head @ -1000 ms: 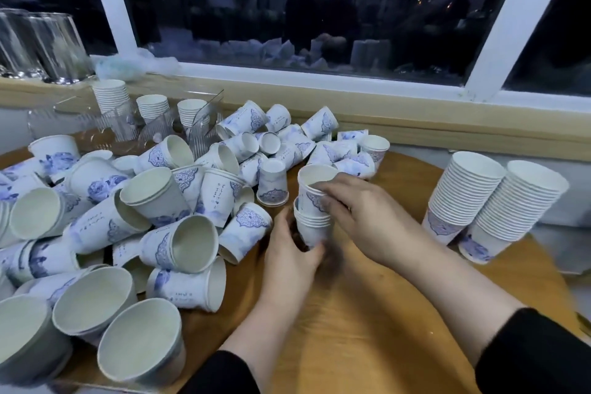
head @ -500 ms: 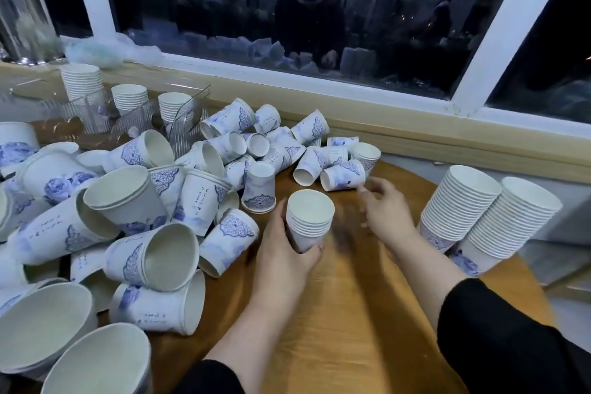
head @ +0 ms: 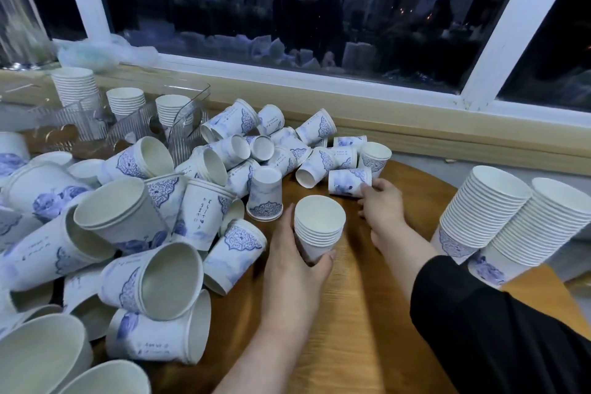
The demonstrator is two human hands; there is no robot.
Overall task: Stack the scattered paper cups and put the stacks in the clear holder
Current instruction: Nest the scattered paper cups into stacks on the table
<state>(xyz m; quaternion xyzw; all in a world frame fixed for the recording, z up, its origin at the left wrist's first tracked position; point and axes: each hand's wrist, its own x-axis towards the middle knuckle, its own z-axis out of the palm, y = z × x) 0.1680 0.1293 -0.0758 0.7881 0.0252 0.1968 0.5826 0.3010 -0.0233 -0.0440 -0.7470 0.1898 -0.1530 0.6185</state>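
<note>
While my left hand (head: 292,269) grips the short upright stack (head: 318,229) near the tabletop (head: 361,323) centre, my right hand (head: 380,201) pinches a toppled cup (head: 348,182) just beyond it. Scattered cups (head: 153,224) cover the left side; two tall stacks (head: 499,221) lean at the right edge; the clear holder (head: 134,125) stands at the far-left edge.

Round wooden tabletop (head: 358,313). Scattered paper cups (head: 179,227), white with blue print, heaped from 7 to 12 o'clock. Two tall leaning stacks (head: 499,221) at 3 o'clock. Clear holder (head: 134,128) with three short stacks at 10 o'clock.
</note>
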